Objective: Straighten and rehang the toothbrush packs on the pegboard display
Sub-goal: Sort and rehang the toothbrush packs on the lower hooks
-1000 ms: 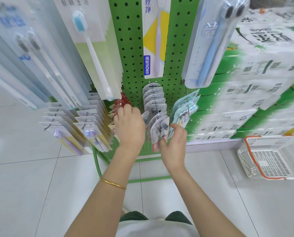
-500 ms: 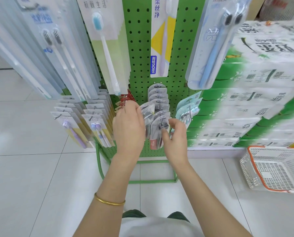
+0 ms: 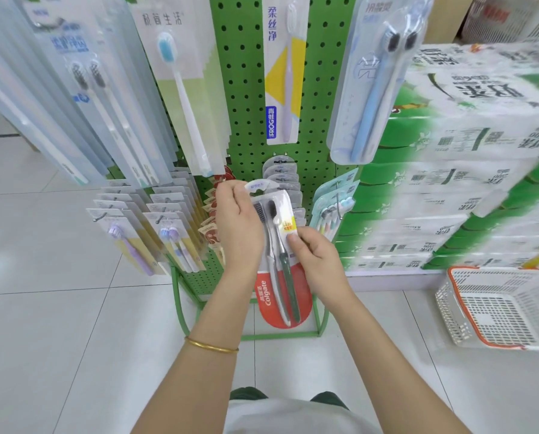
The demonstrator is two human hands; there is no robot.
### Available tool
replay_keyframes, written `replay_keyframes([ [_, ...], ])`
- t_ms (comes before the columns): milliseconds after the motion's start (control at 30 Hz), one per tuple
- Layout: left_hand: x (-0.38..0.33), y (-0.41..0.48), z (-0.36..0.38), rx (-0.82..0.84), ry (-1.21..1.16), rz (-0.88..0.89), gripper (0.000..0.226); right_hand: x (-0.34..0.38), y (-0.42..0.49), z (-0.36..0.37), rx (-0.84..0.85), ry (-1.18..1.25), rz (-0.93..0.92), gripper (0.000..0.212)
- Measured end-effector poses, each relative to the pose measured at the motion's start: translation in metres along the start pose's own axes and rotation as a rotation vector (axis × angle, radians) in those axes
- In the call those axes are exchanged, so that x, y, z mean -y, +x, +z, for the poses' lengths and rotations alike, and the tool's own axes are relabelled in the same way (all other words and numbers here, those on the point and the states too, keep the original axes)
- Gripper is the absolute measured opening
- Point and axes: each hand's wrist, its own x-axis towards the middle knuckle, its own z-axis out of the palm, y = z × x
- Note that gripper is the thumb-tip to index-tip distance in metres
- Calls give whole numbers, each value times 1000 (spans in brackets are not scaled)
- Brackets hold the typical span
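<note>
A Colgate two-brush toothbrush pack (image 3: pixel 282 270) with a red lower card hangs upright in front of the green pegboard (image 3: pixel 246 98), off its hook. My left hand (image 3: pixel 238 225) grips its upper left edge near the hang tab. My right hand (image 3: pixel 315 258) pinches its right edge with the thumb on the front. Behind it a row of the same grey packs (image 3: pixel 282 173) sits on a lower middle hook. More toothbrush packs hang around: blue-head pack (image 3: pixel 183 89), yellow pack (image 3: pixel 283 73), twin blue pack (image 3: pixel 376 76).
Small packs (image 3: pixel 155 227) fill lower left hooks and teal packs (image 3: pixel 330 208) a lower right hook. Stacked tissue bales (image 3: pixel 468 170) stand at the right. A white basket with orange rim (image 3: pixel 497 308) sits on the tiled floor (image 3: pixel 58 339).
Both hands were at the lower middle hook among the grey packs. Now one pack is off the hook, drawn toward me and held upright in both hands.
</note>
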Motion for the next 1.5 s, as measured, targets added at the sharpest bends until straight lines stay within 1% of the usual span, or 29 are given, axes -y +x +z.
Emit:
replay_keyframes([
  [33, 0, -2, 4, 1, -9, 4, 15, 0, -2, 0, -12, 43, 9, 25],
  [100, 1, -7, 10, 21, 47, 48, 20, 1, -4, 1, -63, 147, 30, 29],
  [267, 7, -24, 20, 157, 246, 207, 54, 4, -3, -3, -190, 360, 121, 25],
  [367, 11, -36, 23, 288, 347, 294, 69, 10, -1, -12, -243, 442, 143, 18],
  [500, 16, -47, 22, 469, 499, 384, 74, 8, 2, -24, -305, 598, 213, 21],
  [567, 18, -53, 18, 560, 539, 385, 78, 6, 4, -30, -319, 697, 250, 25],
  [700, 18, -53, 6, 784, 579, 384, 87, 7, 11, -38, -380, 901, 334, 15],
  [767, 15, -51, -1, 873, 628, 419, 92, 7, 13, -41, -434, 926, 338, 16],
  [867, 8, -51, -7, 899, 750, 471, 113, 8, 15, -42, -469, 931, 334, 18],
  [967, 5, -53, -9, 873, 836, 494, 121, 8, 12, -39, -462, 962, 364, 12],
  [1033, 4, -55, -10, 880, 832, 479, 121, 6, 9, -38, -454, 991, 366, 12],
  [1100, 5, -55, -10, 934, 799, 432, 118, 3, 7, -38, -422, 1003, 376, 15],
  [1133, 6, -55, -9, 968, 767, 397, 116, 5, 6, -38, -396, 1009, 386, 25],
  [1200, 6, -53, -8, 1034, 680, 314, 113, 6, 4, -38, -332, 985, 427, 67],
  [1233, 5, -52, -9, 1066, 637, 271, 112, 7, 4, -39, -293, 961, 441, 82],
  [1267, 4, -51, -11, 1097, 597, 227, 110, 9, 4, -40, -259, 921, 444, 82],
  [1333, 1, -48, -15, 1154, 516, 157, 102, 8, 3, -42, -202, 862, 438, 59],
  [1367, -1, -48, -17, 1165, 468, 134, 97, 6, 2, -42, -201, 835, 433, 48],
  [1467, 2, -44, -18, 1128, 345, 58, 73, 2, -4, -39, -246, 697, 380, 16],
  [1500, 5, -43, -18, 1113, 308, 44, 63, 0, -7, -38, -280, 650, 367, 10],
])
